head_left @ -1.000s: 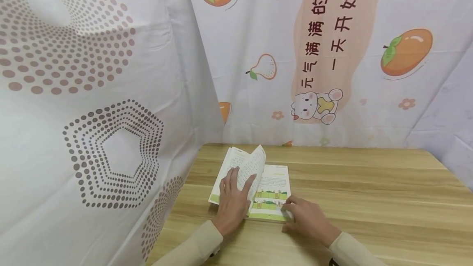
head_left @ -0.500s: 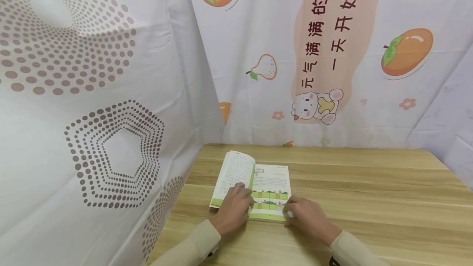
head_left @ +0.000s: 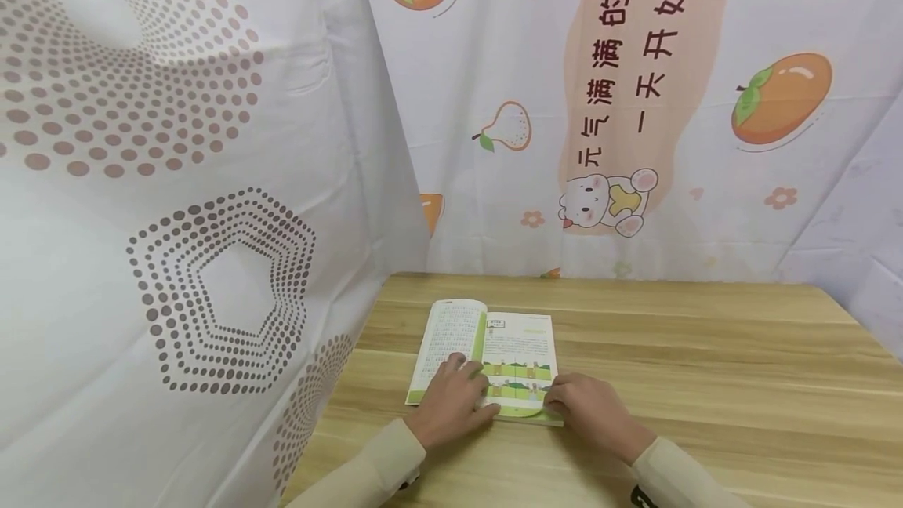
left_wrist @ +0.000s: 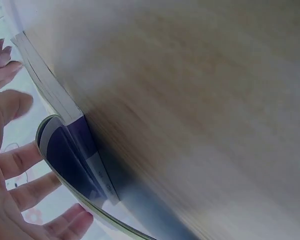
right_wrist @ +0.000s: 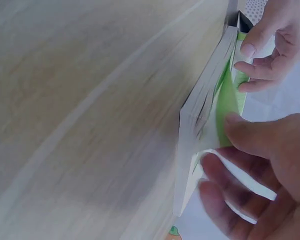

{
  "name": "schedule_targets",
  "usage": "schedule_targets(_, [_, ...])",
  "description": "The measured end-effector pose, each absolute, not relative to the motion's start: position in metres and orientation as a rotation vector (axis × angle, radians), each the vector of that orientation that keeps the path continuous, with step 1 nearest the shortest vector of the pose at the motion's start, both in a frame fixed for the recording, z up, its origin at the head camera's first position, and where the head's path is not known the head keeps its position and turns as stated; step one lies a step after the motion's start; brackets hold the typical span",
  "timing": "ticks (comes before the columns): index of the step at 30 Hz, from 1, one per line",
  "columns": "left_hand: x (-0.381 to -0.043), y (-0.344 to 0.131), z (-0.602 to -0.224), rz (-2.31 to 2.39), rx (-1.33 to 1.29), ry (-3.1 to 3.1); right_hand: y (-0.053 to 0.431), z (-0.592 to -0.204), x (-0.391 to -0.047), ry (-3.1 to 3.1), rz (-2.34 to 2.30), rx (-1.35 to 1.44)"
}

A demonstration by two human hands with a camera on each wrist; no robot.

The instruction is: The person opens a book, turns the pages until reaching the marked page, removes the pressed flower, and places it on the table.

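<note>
An open book (head_left: 448,329) with printed text and green-edged cartoon pictures lies on the wooden table in the head view. My left hand (head_left: 451,402) rests on its left side near the spine, fingers spread loosely over the paper. In the left wrist view those fingers press against the curved left-hand pages, above the book's dark spine (left_wrist: 82,135). At the lower right corner my right hand (head_left: 589,412) pinches a page (right_wrist: 226,107) between thumb and fingers. The right wrist view shows that page bent up, apart from the stack of pages (right_wrist: 202,110) beneath.
The wooden table (head_left: 691,367) extends to the right of the book. A white dotted curtain (head_left: 233,296) hangs close on the left. Behind the table is another curtain (head_left: 536,61) printed with fruit, a cartoon figure and lettering.
A page that stood raised in the left hand has been laid over to the left. The left hand came down onto the left side. The right hand has lifted a page's corner.
</note>
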State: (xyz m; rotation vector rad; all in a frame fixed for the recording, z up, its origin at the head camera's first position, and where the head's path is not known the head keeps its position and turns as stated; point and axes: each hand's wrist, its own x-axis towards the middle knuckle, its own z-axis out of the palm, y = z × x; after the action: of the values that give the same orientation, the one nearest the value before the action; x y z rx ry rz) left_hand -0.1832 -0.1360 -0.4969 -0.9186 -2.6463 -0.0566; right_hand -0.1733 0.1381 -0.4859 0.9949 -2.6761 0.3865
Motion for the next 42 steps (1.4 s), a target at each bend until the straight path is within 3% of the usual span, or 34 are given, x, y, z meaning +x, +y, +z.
schedule_targets(12, [-0.185, -0.131, -0.501, 0.067, -0.875, -2.613, 0.136, -0.484, -0.174, -2.435, 0.398, 0.928])
schedule_targets(25, [-0.183, -0.131, -0.501, 0.034, -0.843, -2.605, 0.131, -0.483, -0.169, -2.628, 0.440, 0.614])
schedule_targets(34, [-0.186, -0.134, -0.497, -0.230, -0.750, -2.398, 0.131, -0.490, -0.165, -2.807, 0.424, 0.742])
schedule_targets(42, [-0.191, -0.136, -0.496, -0.087, -0.711, -2.382, 0.133, -0.493, -0.167, -2.790, 0.403, 0.824])
